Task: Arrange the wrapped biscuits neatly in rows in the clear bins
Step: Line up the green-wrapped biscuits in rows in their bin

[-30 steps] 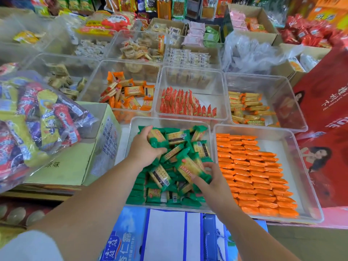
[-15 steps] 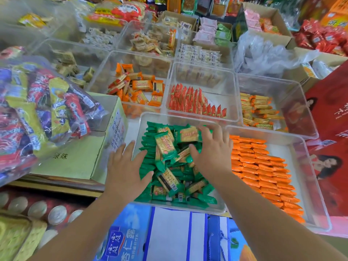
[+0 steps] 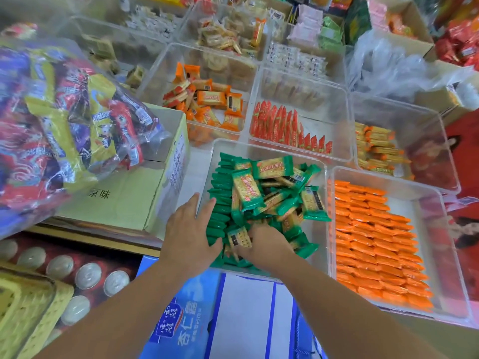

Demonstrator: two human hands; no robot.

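- Green-wrapped biscuits (image 3: pixel 261 193) fill the clear bin (image 3: pixel 269 149) at the centre. One row stands on edge along its 9 o'clock wall, and a loose heap lies crosswise over the middle and the 3 o'clock part.
- Flat and straight-fingered, the left hand (image 3: pixel 189 234) rests its fingertips against the standing row at the bin's 8 o'clock side and holds nothing. I judge it serves as a bookend, so the upright packets do not topple while the heap is worked.
- Pushed into the heap at 6 o'clock, the right hand (image 3: pixel 267 248) has its fingers buried under packets, so I cannot tell whether it grips any.
- At 3 o'clock from this bin, orange biscuits (image 3: pixel 375 242) lie in tidy overlapping rows in the neighbouring bin (image 3: pixel 388 178), probably the pattern to copy.
- At 12 o'clock, red packets (image 3: pixel 282 125) stand on edge in a single line.
- The green bin looks early in its sorting, with one row made and most packets loose.
- The next move likely calls for gathering a few packets, turning them one way and slotting them beside the standing row.
- The glossy wrappers may slide, and the heap sits high enough to spill over the near rim.
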